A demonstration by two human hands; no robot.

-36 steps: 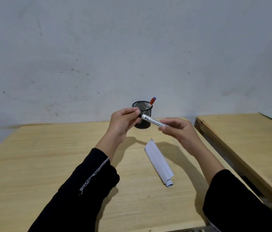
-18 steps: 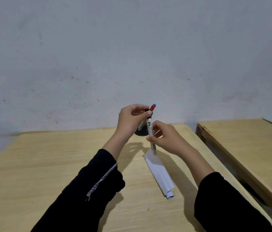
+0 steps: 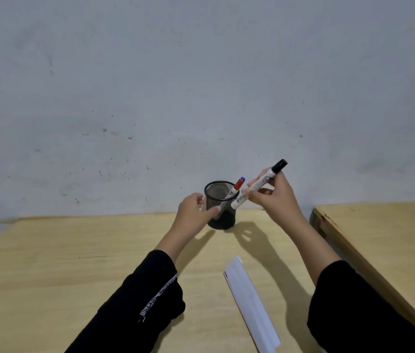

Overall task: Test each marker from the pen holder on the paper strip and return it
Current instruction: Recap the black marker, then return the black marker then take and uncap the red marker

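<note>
A black mesh pen holder (image 3: pixel 223 217) stands near the back of the wooden table (image 3: pixel 48 263). A red-capped marker (image 3: pixel 237 187) leans inside it, with a blue tip showing behind. My right hand (image 3: pixel 275 200) holds a white marker with a black cap (image 3: pixel 260 183), tilted, its lower end just over the holder's right rim. My left hand (image 3: pixel 192 212) touches the holder's left side, fingers curled against the mesh. The white paper strip (image 3: pixel 249 301) lies on the table in front, with a dark mark at its far left edge.
A second wooden table (image 3: pixel 379 245) stands to the right across a narrow gap. A scuffed grey wall (image 3: pixel 201 85) rises right behind the tables. Black sleeves cover both forearms.
The black cap is back on the marker. My right hand lifted it from the paper strip up to the holder's rim. My left hand let go of the marker and moved to the holder.
</note>
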